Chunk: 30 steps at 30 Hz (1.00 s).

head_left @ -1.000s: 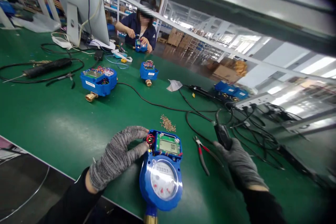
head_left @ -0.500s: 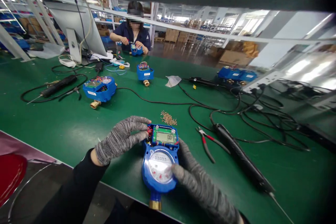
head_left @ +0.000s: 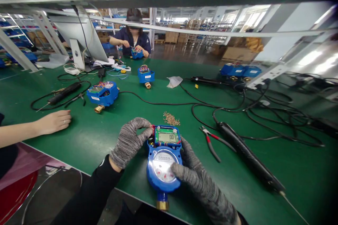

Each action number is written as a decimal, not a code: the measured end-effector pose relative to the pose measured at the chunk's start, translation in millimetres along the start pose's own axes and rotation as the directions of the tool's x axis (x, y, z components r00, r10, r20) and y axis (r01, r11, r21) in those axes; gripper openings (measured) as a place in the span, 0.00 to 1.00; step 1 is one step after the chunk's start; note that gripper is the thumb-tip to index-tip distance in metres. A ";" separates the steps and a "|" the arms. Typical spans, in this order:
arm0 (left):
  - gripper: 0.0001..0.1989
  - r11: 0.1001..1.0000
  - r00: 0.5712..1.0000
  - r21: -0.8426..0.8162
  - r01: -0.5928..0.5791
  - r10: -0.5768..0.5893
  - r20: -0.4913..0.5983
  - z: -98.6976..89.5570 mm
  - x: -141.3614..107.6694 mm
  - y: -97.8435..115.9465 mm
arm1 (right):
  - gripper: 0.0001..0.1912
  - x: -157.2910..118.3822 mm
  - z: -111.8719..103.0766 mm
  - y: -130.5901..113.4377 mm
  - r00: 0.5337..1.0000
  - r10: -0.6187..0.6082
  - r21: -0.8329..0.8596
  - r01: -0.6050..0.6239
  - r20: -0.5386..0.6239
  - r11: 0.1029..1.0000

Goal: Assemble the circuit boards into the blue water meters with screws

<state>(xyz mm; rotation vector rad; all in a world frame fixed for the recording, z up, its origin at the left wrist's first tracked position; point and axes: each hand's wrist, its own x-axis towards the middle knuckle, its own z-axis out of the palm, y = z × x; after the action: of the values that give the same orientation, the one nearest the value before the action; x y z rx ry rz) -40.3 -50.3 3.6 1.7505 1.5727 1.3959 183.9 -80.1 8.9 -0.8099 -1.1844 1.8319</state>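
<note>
A blue water meter [head_left: 163,168] with a round dial, a brass fitting and a small lit display [head_left: 168,137] lies at the table's front edge. My right hand [head_left: 195,168], in a grey knitted glove, wraps around its right side, thumb over the dial's rim. My left hand [head_left: 133,140], gloved the same way, is closed at the upper left corner of the meter. Its thumb and forefinger pinch red wires [head_left: 153,130] beside the display; the fingertips partly hide them. Just beyond the meter is a pile of small brass-coloured screws [head_left: 171,119].
Red-handled cutters [head_left: 211,144] and a black electric screwdriver [head_left: 250,158] lie to the right among cables [head_left: 269,112]. Two opened meters [head_left: 104,93] [head_left: 146,74] stand farther back. A bystander's forearm and hand [head_left: 54,121] rest at left; a co-worker [head_left: 134,37] sits opposite.
My left thumb and fingers have closed on the red wires at the meter's corner. Another person's arm has come in at the left. The view has shifted slightly; my right hand keeps its hold.
</note>
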 end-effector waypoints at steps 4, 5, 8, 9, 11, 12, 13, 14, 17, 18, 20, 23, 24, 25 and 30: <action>0.08 0.962 0.972 0.143 -0.232 0.223 0.075 -9.2 -2.5 0.7 | 0.40 2.1 -3.1 -4.0 0.999 -0.029 -0.017 0.029 0.034 0.999; 0.09 0.945 0.956 0.157 -0.287 0.272 0.107 -11.8 -3.2 2.2 | 0.40 3.2 -4.8 -4.2 0.998 -0.038 -0.022 0.039 0.045 0.999; 0.08 0.921 0.942 0.202 -0.333 0.315 0.116 -15.0 -5.8 6.4 | 0.40 6.8 -9.5 -3.5 0.996 -0.047 -0.026 0.049 0.073 0.998; 0.07 0.924 0.950 0.219 -0.313 0.300 0.090 -14.1 -6.6 7.2 | 0.40 7.7 -10.5 -3.2 0.996 -0.044 -0.023 0.046 0.078 0.999; 0.06 0.941 0.968 0.225 -0.251 0.251 0.031 -10.3 -7.5 7.6 | 0.40 8.8 -11.4 -3.1 0.996 -0.041 -0.015 0.042 0.085 0.999; 0.05 0.953 0.976 0.212 -0.215 0.219 0.008 -7.8 -7.3 7.2 | 0.40 9.0 -11.5 -3.3 0.995 -0.039 -0.011 0.040 0.088 0.999; 0.04 0.965 0.983 0.192 -0.178 0.183 -0.008 -5.4 -6.9 6.7 | 0.41 9.0 -11.4 -3.7 0.995 -0.036 -0.008 0.037 0.091 0.999; 0.04 0.975 0.989 0.171 -0.138 0.144 -0.019 -3.4 -6.2 5.9 | 0.41 8.8 -11.1 -4.1 0.995 -0.033 -0.007 0.034 0.092 0.999; 0.08 0.989 0.997 0.144 -0.046 0.055 -0.058 0.2 -3.7 2.7 | 0.41 7.4 -10.1 -5.1 0.996 -0.026 -0.001 0.026 0.087 1.000; 0.10 0.988 0.995 0.147 -0.044 0.056 -0.078 0.6 -3.1 1.7 | 0.41 6.8 -9.9 -5.2 0.996 -0.026 0.001 0.026 0.084 1.000; 0.10 0.983 0.988 0.160 -0.088 0.106 -0.109 0.6 -2.4 0.3 | 0.41 6.1 -10.2 -4.8 0.997 -0.030 0.004 0.030 0.076 1.000; 0.02 0.961 0.974 0.208 -0.184 0.206 -0.090 -1.0 -2.7 1.3 | 0.42 7.0 -12.9 -3.5 0.996 -0.032 0.004 0.032 0.085 0.999; 0.01 0.950 0.970 0.226 -0.215 0.235 -0.064 -2.1 -3.3 2.4 | 0.42 7.8 -14.2 -2.9 0.995 -0.031 0.006 0.030 0.091 1.000; 0.01 0.937 0.964 0.243 -0.251 0.265 -0.027 -3.6 -4.4 3.7 | 0.42 8.7 -15.7 -2.3 0.995 -0.027 0.007 0.026 0.096 1.000; 0.08 0.831 0.893 0.328 -0.449 0.403 0.201 -16.5 -12.5 9.6 | 0.40 11.3 -19.4 1.4 0.994 -0.038 0.010 0.037 0.098 0.999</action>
<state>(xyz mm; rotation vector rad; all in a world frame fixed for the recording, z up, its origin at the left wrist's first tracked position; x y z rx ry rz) -47.9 -69.4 13.3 2.4910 1.5042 1.1904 194.3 -62.3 -0.4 -0.6954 -1.2444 1.8630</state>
